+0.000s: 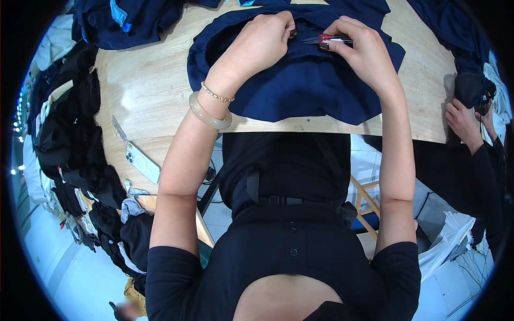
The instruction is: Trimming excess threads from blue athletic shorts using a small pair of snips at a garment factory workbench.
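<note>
A dark navy garment (pixel 300 85) lies spread on the wooden table (pixel 144 80) in front of me. My left hand (pixel 265 40) pinches a fold of the fabric near the garment's top edge; a pale bangle and a thin gold bracelet sit on that wrist. My right hand (pixel 358 51) holds small red-handled thread snips (pixel 326 38), blades pointing left toward my left fingers, just above the cloth.
More navy garments (pixel 128 21) are heaped at the back left and back right. Black clothes (pixel 69 139) pile along the table's left edge. A phone (pixel 142 162) lies near the front left edge. Another person's hands (pixel 468 120) handle dark fabric at the right.
</note>
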Available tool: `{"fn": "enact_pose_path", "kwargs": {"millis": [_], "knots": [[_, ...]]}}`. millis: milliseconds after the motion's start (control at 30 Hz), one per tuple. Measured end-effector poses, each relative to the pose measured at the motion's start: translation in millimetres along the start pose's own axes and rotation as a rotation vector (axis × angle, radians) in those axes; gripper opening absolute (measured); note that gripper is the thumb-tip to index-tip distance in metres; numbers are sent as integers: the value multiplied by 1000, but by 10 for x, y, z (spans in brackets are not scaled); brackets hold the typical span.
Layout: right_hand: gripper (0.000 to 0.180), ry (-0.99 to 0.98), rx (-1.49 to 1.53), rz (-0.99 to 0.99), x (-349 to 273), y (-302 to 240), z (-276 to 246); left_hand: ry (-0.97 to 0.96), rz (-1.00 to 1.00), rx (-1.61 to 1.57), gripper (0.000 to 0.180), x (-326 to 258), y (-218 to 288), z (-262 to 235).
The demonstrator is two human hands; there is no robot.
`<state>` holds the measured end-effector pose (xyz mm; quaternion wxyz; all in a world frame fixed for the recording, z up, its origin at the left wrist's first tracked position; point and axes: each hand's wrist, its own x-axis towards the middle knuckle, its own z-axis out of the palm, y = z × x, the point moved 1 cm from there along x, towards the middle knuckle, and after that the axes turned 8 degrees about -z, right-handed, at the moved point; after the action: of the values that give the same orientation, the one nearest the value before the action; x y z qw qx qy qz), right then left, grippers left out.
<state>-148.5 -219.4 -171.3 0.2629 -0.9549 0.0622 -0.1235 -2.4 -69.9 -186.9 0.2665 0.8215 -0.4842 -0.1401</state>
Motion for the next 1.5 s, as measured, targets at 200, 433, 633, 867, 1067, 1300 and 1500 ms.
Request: {"fn": "enact_pose_path", "kwargs": {"millis": [200, 433, 633, 867, 1067, 1300, 1500], "knots": [[14, 37, -69, -23, 16, -62, 77, -4, 0, 2, 10, -4, 19, -5], [13, 41, -121, -57, 44, -121, 101, 8, 25, 37, 9, -4, 2, -6], [12, 215, 186, 34, -92, 74, 45, 142, 8, -75, 9, -100, 60, -137], [16, 420, 668, 304, -305, 138, -31, -394, 81, -328, 19, -1045, 594, 23], [17, 456, 691, 271, -291, 158, 73, 329, -104, -125, 20, -534, 229, 224], [17, 473, 659, 254, -346, 261, 101, 57, -72, -202, 12, -630, 63, 190], [17, 484, 692, 281, -331, 319, 79, -326, -515, -494, 10, -871, -107, -432]]}}
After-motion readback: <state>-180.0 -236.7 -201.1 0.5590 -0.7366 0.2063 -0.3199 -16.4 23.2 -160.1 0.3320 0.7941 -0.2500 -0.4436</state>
